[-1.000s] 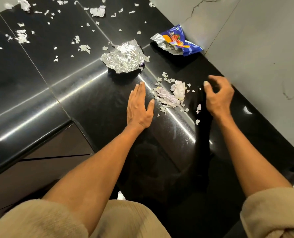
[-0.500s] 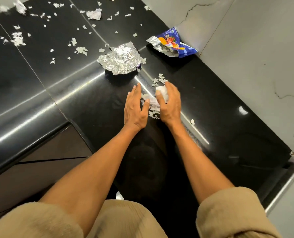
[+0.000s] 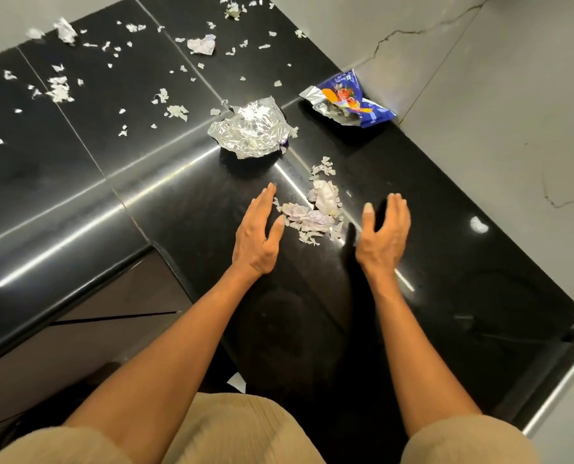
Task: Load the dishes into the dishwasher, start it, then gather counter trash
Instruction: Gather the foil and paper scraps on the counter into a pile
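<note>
Head view, gathering of trash on the dark surface (image 3: 463, 262). Nearest the viewer, at frame centre, the left hand (image 3: 257, 234) lies with fingers straight, its edge against the surface and its thumb tip touching the paper pile (image 3: 315, 212); it grips nothing. The right hand (image 3: 381, 232), half a second ago pressed over the pile beside the left, has now drawn back to the right of it and stands apart, fingers relaxed and slightly curved, empty. The pile itself is tighter than it was a second ago, when loose bits lay spread toward the right; those bits have been swept in. Judged from this, one raking stroke is complete and the pile sits between two released hands, ready to be scooped. Beyond it, above centre, rests a crumpled foil wrapper (image 3: 250, 128); to the upper right, near the wall, a blue snack packet (image 3: 349, 102). Farthest, across the upper left, scattered paper scraps (image 3: 58, 90) remain ungathered, so most of the collecting appears outstanding. No dishwasher is in view.
</note>
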`<state>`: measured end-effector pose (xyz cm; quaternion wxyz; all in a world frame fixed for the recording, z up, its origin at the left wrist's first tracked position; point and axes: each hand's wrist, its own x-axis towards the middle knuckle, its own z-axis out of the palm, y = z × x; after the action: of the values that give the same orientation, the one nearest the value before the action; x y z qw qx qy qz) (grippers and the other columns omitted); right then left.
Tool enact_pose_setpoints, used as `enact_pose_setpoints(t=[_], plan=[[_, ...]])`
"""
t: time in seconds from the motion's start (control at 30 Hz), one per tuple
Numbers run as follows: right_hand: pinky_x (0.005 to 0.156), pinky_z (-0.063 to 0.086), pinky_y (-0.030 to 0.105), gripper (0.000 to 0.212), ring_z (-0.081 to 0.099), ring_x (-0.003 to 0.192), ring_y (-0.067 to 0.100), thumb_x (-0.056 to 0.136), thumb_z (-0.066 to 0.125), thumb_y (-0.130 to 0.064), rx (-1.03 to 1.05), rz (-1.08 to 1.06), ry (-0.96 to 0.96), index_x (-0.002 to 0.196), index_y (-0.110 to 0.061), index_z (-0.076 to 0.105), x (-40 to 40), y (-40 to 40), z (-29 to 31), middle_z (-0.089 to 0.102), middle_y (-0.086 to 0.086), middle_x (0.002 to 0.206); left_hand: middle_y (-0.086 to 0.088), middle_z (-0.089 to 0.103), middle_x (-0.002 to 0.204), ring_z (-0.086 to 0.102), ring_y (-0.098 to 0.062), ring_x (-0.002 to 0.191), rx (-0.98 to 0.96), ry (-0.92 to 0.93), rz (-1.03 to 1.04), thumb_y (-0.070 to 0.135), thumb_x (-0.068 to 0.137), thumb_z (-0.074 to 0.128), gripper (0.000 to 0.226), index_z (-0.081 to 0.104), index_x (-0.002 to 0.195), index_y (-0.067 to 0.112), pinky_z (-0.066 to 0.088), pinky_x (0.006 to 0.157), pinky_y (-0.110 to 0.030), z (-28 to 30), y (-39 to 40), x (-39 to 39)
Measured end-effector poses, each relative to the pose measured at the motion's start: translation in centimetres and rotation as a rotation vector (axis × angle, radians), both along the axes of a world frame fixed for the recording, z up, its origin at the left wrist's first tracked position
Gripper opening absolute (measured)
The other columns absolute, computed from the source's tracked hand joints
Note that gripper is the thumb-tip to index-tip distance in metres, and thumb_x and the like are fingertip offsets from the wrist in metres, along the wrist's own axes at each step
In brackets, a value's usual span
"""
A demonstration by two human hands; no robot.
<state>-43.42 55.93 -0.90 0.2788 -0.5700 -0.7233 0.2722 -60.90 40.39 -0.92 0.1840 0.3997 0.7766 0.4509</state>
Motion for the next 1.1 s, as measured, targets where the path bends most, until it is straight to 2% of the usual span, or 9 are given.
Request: enact_pose_setpoints(t=[0.13, 0.27, 0.37, 0.5, 0.63, 0.83, 1.0, 1.1], plan=[[0.126, 0.014, 0.04, 0.076, 0.02, 0.153, 0.021, 0.099, 0.037, -0.057, -0.072, 0.113, 0.026, 0.157, -0.008, 0.032, -5.1, -3.3, 0.8, 0.03, 0.011, 0.164, 0.002, 0.032, 0.162, 0.025, -0.013, 0.151, -0.033, 0.049, -0.015, 0.035, 0.101, 0.044, 0.061, 0.031, 0.157, 0.015, 0.02, 0.125, -0.036, -0.2, 0.0, -0.1], [0.124, 0.023, 0.038, 0.069, 0.027, 0.15, 0.017, 0.098, 0.048, -0.049, -0.178, 0.3, 0.204, 0.155, -0.011, 0.037, -7.9, -5.2, 1.6, 0.035, 0.006, 0.162, 0.0, 0.033, 0.161, 0.027, -0.014, 0.15, -0.012, 0.049, -0.019, 0.034, 0.101, 0.045, 0.06, 0.032, 0.156, 0.012, 0.023, 0.124, -0.036, 0.0, -0.1, -0.2], [0.123, 0.027, 0.038, 0.068, 0.031, 0.149, 0.015, 0.099, 0.05, -0.048, -0.16, 0.265, 0.269, 0.155, -0.011, 0.038, -7.3, -5.1, 2.0, 0.036, 0.006, 0.161, -0.002, 0.034, 0.161, 0.028, -0.014, 0.15, 0.015, 0.019, -0.026, 0.031, 0.101, 0.046, 0.06, 0.033, 0.156, 0.011, 0.027, 0.123, -0.039, 0.4, -0.2, -0.2], [0.124, 0.023, 0.044, 0.074, 0.024, 0.152, 0.016, 0.097, 0.045, -0.052, -0.073, 0.053, 0.195, 0.157, -0.01, 0.033, -5.2, -5.6, 1.2, 0.031, 0.007, 0.163, -0.003, 0.039, 0.158, 0.033, -0.012, 0.148, 0.074, -0.067, -0.003, 0.029, 0.101, 0.048, 0.058, 0.035, 0.154, 0.01, 0.031, 0.121, -0.041, 0.7, -0.3, -0.5], [0.125, 0.019, 0.046, 0.078, 0.015, 0.155, 0.019, 0.099, 0.044, -0.054, -0.008, 0.089, 0.018, 0.16, -0.01, 0.023, -6.9, -5.6, 0.6, 0.022, 0.008, 0.167, -0.005, 0.044, 0.155, 0.037, -0.011, 0.145, 0.117, -0.109, 0.068, 0.027, 0.1, 0.049, 0.055, 0.042, 0.151, 0.007, 0.032, 0.12, -0.038, 1.2, -0.5, -0.9], [0.127, 0.011, 0.04, 0.089, 0.017, 0.155, 0.021, 0.09, 0.042, -0.063, -0.041, 0.186, -0.082, 0.159, -0.008, 0.026, -12.1, -0.1, 0.6, 0.025, 0.011, 0.166, -0.007, 0.053, 0.147, 0.047, -0.014, 0.139, 0.189, -0.147, 0.287, 0.021, 0.096, 0.053, 0.052, 0.05, 0.145, 0.006, 0.038, 0.116, -0.043, 0.9, -1.4, -5.3], [0.127, 0.005, 0.035, 0.087, 0.014, 0.155, 0.021, 0.09, 0.045, -0.06, -0.022, 0.177, -0.135, 0.158, -0.007, 0.029, -17.4, -0.4, 0.6, 0.025, 0.011, 0.166, -0.009, 0.037, 0.159, 0.039, -0.013, 0.145, 0.228, -0.308, 0.218, 0.026, 0.095, 0.057, 0.073, 0.025, 0.158, 0.008, 0.035, 0.119, -0.043, 1.7, 0.1, -10.0], [0.127, 0.003, 0.036, 0.088, 0.012, 0.156, 0.022, 0.091, 0.041, -0.064, -0.023, 0.161, -0.189, 0.157, -0.007, 0.03, -19.9, -1.3, 0.5, 0.022, 0.012, 0.167, 0.001, 0.035, 0.16, 0.038, -0.012, 0.145, 0.171, -0.342, 0.065, 0.036, 0.095, 0.056, 0.079, 0.017, 0.161, 0.017, 0.036, 0.118, -0.04, 2.7, 2.1, -13.3]])
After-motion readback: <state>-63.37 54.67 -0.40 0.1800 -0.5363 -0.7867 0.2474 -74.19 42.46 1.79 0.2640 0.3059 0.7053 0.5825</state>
